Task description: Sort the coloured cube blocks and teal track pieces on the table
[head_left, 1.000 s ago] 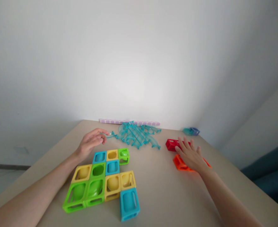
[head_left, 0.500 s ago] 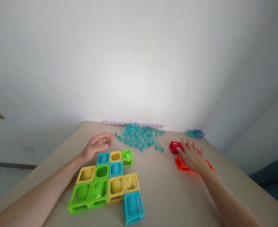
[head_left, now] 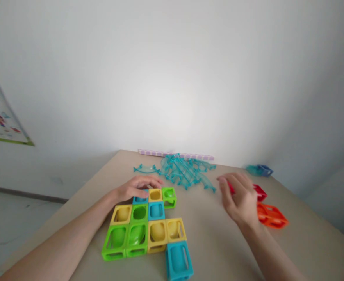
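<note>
Our left hand (head_left: 138,186) lies flat and loose on the far edge of the grid of blocks (head_left: 148,226) at lower centre, fingertips over its blue block (head_left: 140,200). Right of centre, our right hand (head_left: 239,199) curls its fingers round the red block (head_left: 260,192), just above the orange block (head_left: 270,216). We judge a weak pinch could drop it; leaning might slide the grid across the table (head_left: 212,242).

Counting the grid now: four green blocks (head_left: 114,241), four yellow blocks (head_left: 157,234), three blue blocks (head_left: 178,260), eleven in all. Off to the side, one red block (head_left: 260,192), one orange block (head_left: 271,217), one small dark-blue block (head_left: 264,170). One purple strip (head_left: 176,154) at the back. Teal track pieces (head_left: 186,173): too tangled to count.
</note>
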A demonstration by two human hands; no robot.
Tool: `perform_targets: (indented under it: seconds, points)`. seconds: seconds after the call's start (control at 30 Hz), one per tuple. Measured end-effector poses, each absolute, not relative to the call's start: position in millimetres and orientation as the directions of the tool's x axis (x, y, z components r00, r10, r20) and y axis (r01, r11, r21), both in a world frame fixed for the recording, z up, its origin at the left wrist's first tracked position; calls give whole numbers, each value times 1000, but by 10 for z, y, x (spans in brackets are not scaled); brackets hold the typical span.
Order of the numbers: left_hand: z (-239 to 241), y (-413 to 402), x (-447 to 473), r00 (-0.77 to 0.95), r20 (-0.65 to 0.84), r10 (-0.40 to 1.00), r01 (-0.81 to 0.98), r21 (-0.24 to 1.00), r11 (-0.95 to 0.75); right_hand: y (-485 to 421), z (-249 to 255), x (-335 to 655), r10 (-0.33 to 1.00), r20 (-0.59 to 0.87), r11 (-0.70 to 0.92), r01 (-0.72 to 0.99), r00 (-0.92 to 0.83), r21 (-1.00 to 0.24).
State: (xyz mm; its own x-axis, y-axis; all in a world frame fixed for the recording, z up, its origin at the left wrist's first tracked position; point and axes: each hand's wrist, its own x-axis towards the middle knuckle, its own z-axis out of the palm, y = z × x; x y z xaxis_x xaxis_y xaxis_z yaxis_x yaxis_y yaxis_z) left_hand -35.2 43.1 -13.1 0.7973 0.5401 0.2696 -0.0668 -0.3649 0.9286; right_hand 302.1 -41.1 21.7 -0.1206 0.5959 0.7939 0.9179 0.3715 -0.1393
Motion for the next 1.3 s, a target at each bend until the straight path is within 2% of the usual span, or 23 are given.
perform_targets:
  seconds: [0.1, 0.17, 0.2, 0.33, 0.5, 0.67, 0.8, 1.07, 1.2, 1.3]
  points:
    - [-113, 433, -369, 832, 218, 511, -28, 935, -355, -395, 229, 2377, 521, 716, 735, 671, -464, -101]
    - [-121, 433, -382, 827, 180, 533, -6, 951, -310, -359, 143, 2085, 456, 639, 841, 535, -620, -81]
    - [-132, 434, -384, 818, 163, 551, 1, 958, -285, -341, 92, 2000, 454, 621, 861, 493, -639, -121]
    - [-202, 461, -362, 772, 115, 625, 22, 978, -206, -315, -27, 2022, 543, 598, 838, 425, -589, -341]
    - [-291, 570, -362, 637, 61, 768, 101, 981, -163, -442, 26, 2211, 532, 522, 838, 328, -666, -436]
    - [-342, 711, -499, 544, 30, 838, 195, 967, -161, -608, 66, 2065, 417, 342, 879, 278, -842, -387]
    - [-360, 757, -565, 532, 14, 847, 228, 961, -159, -661, 91, 1986, 442, 263, 881, 360, -858, -307]
    - [-315, 720, -511, 519, -13, 855, 183, 978, -97, -599, 28, 2032, 362, 390, 914, 240, -847, -327]
    - [-323, 730, -506, 498, -13, 867, 179, 980, -88, -597, 57, 2003, 348, 454, 904, 164, -820, -396]
    - [-332, 736, -507, 499, -20, 866, 182, 980, -82, -605, 55, 1970, 385, 464, 863, 133, -798, -487]
